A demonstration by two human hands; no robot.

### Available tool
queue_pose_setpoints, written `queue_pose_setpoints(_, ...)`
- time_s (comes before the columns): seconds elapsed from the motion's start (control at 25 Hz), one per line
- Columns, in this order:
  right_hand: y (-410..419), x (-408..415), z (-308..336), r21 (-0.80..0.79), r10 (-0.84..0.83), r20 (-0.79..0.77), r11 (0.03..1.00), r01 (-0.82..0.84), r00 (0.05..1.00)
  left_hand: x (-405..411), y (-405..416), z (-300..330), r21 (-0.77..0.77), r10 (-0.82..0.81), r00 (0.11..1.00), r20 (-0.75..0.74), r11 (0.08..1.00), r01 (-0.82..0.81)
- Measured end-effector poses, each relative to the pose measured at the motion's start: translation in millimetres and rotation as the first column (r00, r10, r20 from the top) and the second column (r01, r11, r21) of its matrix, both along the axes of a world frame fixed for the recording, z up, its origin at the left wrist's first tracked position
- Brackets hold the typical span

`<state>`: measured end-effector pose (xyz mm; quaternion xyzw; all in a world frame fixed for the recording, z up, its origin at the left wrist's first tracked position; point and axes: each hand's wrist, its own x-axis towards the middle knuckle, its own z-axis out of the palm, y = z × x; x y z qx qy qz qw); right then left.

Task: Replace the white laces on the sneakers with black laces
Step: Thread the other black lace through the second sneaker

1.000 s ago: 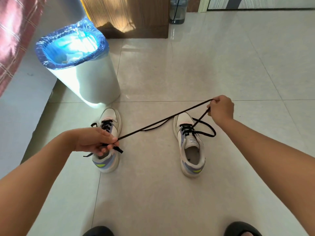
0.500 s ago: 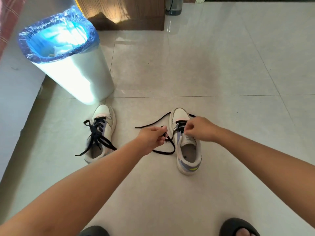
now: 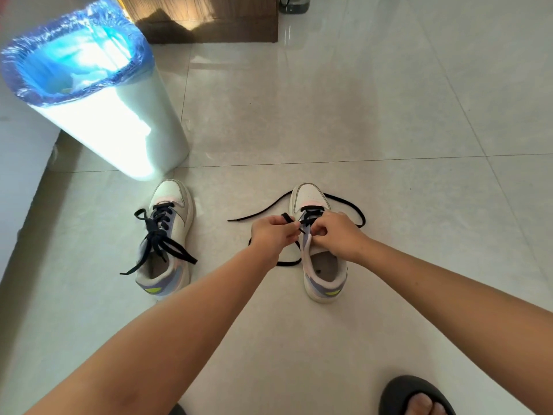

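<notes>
Two white sneakers with purple heels stand on the tiled floor, toes pointing away from me. The left sneaker (image 3: 167, 235) carries a black lace (image 3: 158, 235) threaded up its front, with loose ends splayed across the opening. Over the right sneaker (image 3: 321, 265) both hands work at the eyelets. My left hand (image 3: 273, 233) pinches a stretch of the black lace (image 3: 347, 203) near its tip. My right hand (image 3: 336, 235) has its fingers curled on the lace at the tongue. Slack loops of that lace lie on the floor around the toe and the left side.
A white bin (image 3: 119, 127) lined with a blue bag stands just beyond the left sneaker. A wooden cabinet (image 3: 203, 19) is at the back. A white wall runs along the left. My foot in a dark slipper (image 3: 416, 396) shows at the bottom right.
A second ago the hands held the lace stretched wide apart. Both hands have since come together over the right sneaker, and the lace now lies slack on the floor.
</notes>
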<state>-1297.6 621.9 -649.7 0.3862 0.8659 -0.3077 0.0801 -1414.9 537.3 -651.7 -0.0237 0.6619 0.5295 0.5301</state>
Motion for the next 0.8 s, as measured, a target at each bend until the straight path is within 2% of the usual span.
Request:
queue_pose_setpoints(0.2, 1, 1, -1, -0.038, -0.016, -0.017, 0.999, 0.016, 1.000, -2, -2, 2, 0.003, -0.058, 0.998, -0.038, 0.998, 0.058)
queue_pose_setpoints(0.4, -1, 1, -3, -0.037, -0.025, -0.011, 0.999, 0.024, 1.000, -2, -4, 3, 0.007, -0.041, 0.999, 0.034, 0.999, 0.041)
queue_pose_setpoints(0.56, -1, 0, -2, -0.060, -0.035, -0.019, 0.998, 0.034, 0.999, 2, -2, 1, -0.023, -0.132, 0.985, -0.109, 0.991, 0.130)
queue_pose_setpoints(0.68, -1, 0, -2, -0.073, -0.045, -0.009, 0.996, 0.044, 0.999, 8, 2, -4, -0.100, -0.254, 0.932, -0.260, 0.967, 0.235)
queue_pose_setpoints(0.8, -3, 1, -4, -0.021, -0.048, 0.020, 0.999, 0.048, 0.999, 9, 5, -8, -0.205, -0.320, 0.905, -0.279, 0.941, 0.270)
